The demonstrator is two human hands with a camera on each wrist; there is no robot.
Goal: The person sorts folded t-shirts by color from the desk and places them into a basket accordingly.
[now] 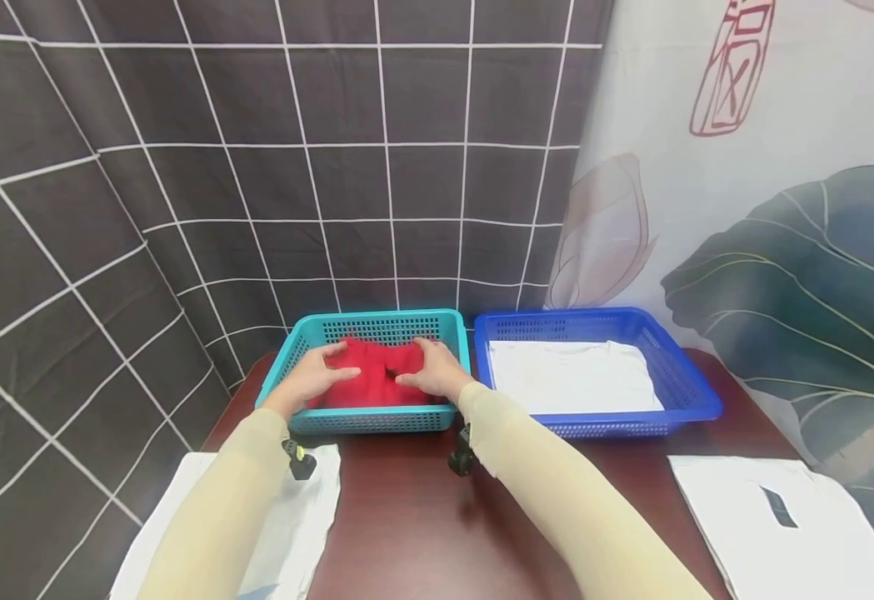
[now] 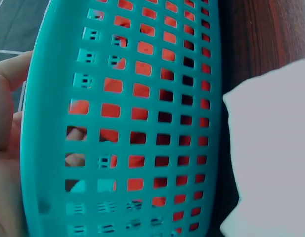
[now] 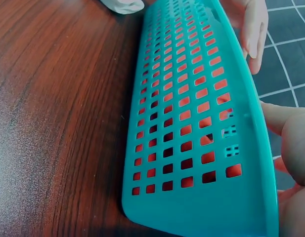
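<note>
A red folded cloth (image 1: 377, 371) lies inside the teal basket (image 1: 377, 419), with a small dark mark near its middle. My left hand (image 1: 307, 379) reaches over the basket's left side onto the cloth, thumb and fingers spread apart. On the cloth's right part is my right hand (image 1: 437, 369), its thumb pointing inward and its fingers apart from it. Through the basket's holes the left wrist view shows red fabric and some fingertips (image 2: 75, 159). In the right wrist view the right hand (image 3: 295, 148) is partly hidden behind the basket rim.
A blue basket (image 1: 687, 414) holding a folded white cloth (image 1: 575, 379) stands to the right. White fabric (image 1: 305, 517) lies front left on the brown table (image 1: 399, 517). A white folded garment with a dark patch (image 1: 811, 533) lies front right. Curtains (image 1: 422, 183) hang behind.
</note>
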